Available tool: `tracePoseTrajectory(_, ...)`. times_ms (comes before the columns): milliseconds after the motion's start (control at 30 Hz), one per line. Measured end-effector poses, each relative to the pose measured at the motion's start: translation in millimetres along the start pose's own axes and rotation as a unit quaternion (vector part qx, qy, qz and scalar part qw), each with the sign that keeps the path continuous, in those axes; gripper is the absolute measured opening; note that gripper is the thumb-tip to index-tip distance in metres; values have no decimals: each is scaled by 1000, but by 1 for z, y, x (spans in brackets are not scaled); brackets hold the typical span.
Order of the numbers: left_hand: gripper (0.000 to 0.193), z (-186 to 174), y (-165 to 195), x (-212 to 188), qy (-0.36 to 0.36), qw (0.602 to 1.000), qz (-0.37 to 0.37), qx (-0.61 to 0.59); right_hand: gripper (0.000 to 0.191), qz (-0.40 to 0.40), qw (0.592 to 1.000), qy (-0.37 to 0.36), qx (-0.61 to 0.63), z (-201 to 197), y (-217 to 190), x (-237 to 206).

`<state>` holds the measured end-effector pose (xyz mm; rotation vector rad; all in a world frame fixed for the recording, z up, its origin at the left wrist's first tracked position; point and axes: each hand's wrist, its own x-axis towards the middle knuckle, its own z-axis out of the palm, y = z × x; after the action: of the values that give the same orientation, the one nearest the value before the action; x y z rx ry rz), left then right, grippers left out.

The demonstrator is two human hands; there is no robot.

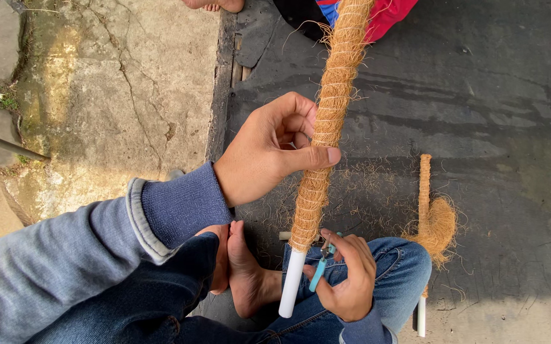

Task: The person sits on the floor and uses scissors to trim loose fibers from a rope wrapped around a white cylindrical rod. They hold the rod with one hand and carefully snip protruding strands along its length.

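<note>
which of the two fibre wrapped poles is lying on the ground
The thinner pole at the right, lying on the dark mat with a loose fibre tuft. The thicker pole is held in the left hand.

sleeve (pixel 97 242): grey-blue sweatshirt, ribbed navy cuff | legs: blue denim jeans (pixel 384 267) | feet bare

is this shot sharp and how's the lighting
Head view: soft daylight, no glare; left hand gripping the coir-wrapped pole and right hand with the small blue snips are sharp; cracked concrete is brighter than the dark mat.
</note>
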<state>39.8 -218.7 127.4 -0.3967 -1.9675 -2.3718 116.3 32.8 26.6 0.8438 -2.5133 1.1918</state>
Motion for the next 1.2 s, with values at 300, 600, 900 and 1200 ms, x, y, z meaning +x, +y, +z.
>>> tracePoseTrajectory(300,32,2,3,-1,-8,999,-14,-32,57,-25,999,35,30,19,6,0)
tracePoseTrajectory(600,31,2,1,1,-5,999,-34,-37,41,51,995,29,83,22,19,-10)
tracePoseTrajectory(900,32,6,6,0,-10,998,-37,-56,63,41,996,-12,79,-3,-2,11)
tracePoseTrajectory(1200,35,7,9,-1,-20,999,-20,-36,60,-23,1000,0,-17,-15,-10,36)
